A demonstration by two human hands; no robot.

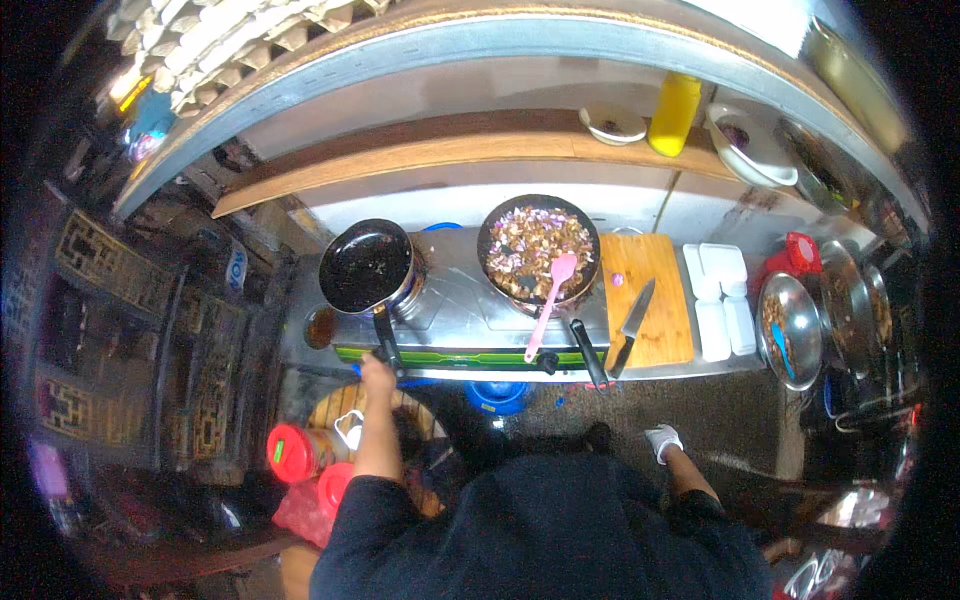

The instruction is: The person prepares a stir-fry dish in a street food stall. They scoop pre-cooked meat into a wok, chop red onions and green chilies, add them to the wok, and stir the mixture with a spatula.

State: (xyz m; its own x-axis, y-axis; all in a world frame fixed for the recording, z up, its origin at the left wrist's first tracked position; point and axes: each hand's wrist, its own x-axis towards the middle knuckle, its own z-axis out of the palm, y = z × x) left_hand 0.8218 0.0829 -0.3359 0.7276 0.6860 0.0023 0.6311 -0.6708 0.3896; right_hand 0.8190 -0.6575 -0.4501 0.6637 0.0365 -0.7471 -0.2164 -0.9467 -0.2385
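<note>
My bare left hand [377,371] is at the left front edge of a two-burner gas stove [457,330], beside the handle of a black frying pan [366,266]; its fingers are too small to make out. That pan holds a thin dark, shiny layer. On the right burner, a wider pan [536,247] is full of chopped brown pieces and purple onion, with a pink spatula [559,281] resting in it. My right hand [664,441], in a white glove, hangs below the counter, away from everything. A kitchen knife [636,322] lies on a wooden cutting board [675,300].
White foam containers [721,266] and a steel bowl [802,319] with a blue spoon stand at the right. A shelf [450,152] carries a yellow bottle [675,116] and bowls. Red-lidded tubs [292,452] are at lower left, a blue container [496,396] under the counter.
</note>
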